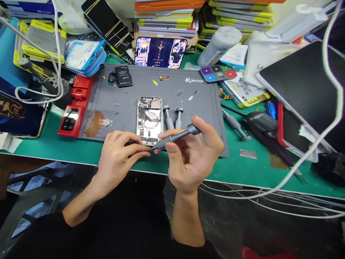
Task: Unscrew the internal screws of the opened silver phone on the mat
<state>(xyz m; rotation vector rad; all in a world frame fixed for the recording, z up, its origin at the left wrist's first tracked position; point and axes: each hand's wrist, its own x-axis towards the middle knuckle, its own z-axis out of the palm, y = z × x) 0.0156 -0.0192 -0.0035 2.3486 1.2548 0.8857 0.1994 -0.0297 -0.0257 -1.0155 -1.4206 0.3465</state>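
Note:
An opened smartphone [150, 118] lies on the grey work mat, its inner boards and a round coil exposed. My right hand [191, 154] grips a grey precision screwdriver [172, 139], with the forefinger on its end cap. The slanted shaft points left to the phone's bottom edge. Close by that tip, my left hand [118, 154] has thumb and fingers pinched together; what they hold, if anything, is too small to make out. Two more grey screwdrivers [179, 117] lie just right of the phone, partly behind my right hand.
The grey mat [113, 97] carries a black battery [124, 76], small screws and metal bits. A lit phone screen [161, 52] leans at the back. A red device [70, 118] sits left. Boxes, a bottle [219, 45] and a white cable [304, 158] crowd the right.

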